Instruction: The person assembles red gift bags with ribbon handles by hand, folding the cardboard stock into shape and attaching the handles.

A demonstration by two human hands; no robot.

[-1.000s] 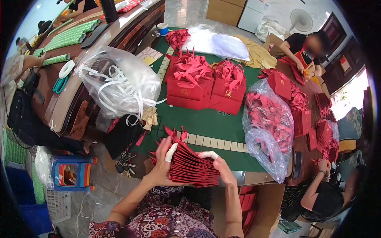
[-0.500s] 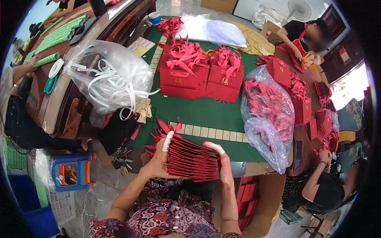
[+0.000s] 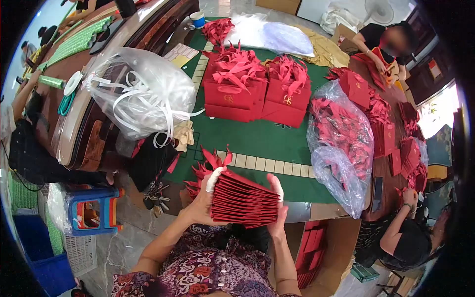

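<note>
A thick stack of flat red paper bags (image 3: 244, 200) is held upright in front of my chest, its folded edges facing up. My left hand (image 3: 204, 202) grips the stack's left end, its thumb wrapped in white. Against the right end rests my right hand (image 3: 278, 208), fingers stretched out and one wrapped in white. Red ribbons (image 3: 216, 161) stick out at the stack's far left side. Beyond it, standing red gift bags (image 3: 230, 101) with gold lettering and ribbon handles sit on the green table mat (image 3: 242, 136).
A clear plastic bag (image 3: 143, 94) with white straps lies at the left. At the right is a plastic bag of red ribboned bags (image 3: 341, 133). A cardboard box (image 3: 336, 257) with red pieces stands below the table edge. Two people work at the right; stools (image 3: 94, 210) stand left.
My right hand has straightened its fingers, and its white-wrapped digit has lifted from over the stack's top to upright at the side. My left hand keeps its grip. The view has shifted slightly.
</note>
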